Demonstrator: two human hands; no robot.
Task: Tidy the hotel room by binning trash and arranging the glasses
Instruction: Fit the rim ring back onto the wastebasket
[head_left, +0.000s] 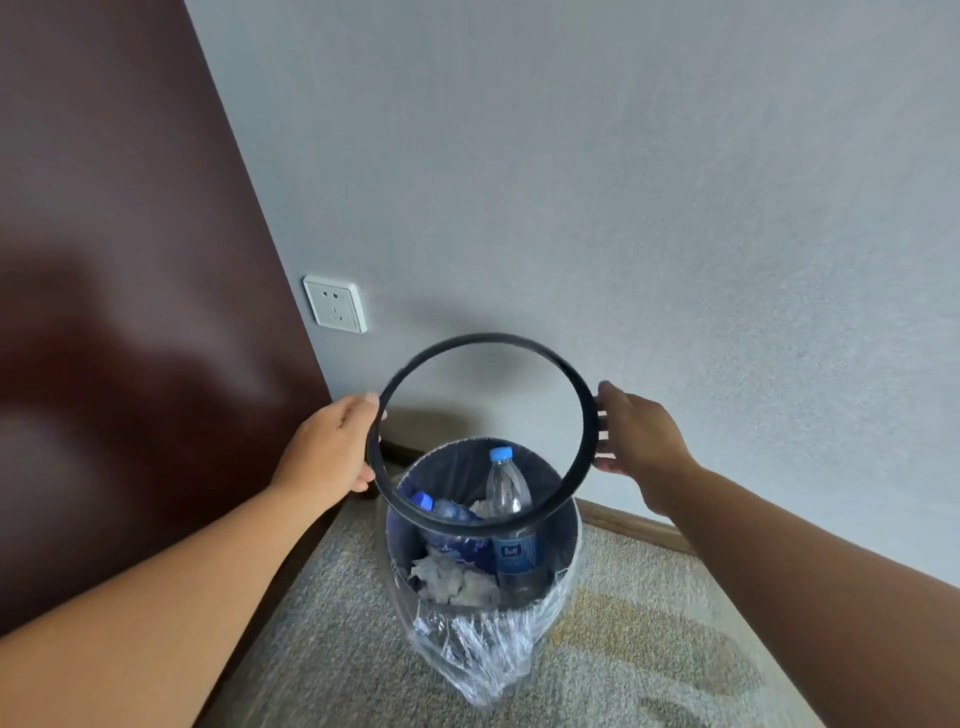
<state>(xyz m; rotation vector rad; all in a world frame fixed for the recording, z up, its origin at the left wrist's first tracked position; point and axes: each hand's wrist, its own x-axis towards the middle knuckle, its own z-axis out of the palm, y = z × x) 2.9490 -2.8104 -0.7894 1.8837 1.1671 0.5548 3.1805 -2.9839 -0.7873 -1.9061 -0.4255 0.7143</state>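
The black ring (488, 339) looks light, stiff and smooth — the left hand (332, 441) grips its rim at nine o'clock, the right hand (639, 436) at three, fingers (605, 460) curled round it.

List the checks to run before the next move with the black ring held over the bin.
1. Grip on the black ring: ok; left hand and right hand hold opposite sides.
2. Ring level with the mouth of the bin: not ok; it is tilted.
3. Drape of the liner over the rim: ok on the near side; far side cannot tell.
4. Height of the upright bottle against the rim: cannot tell.
5. Trash inside: ok; crumpled tissue lies in the bin.
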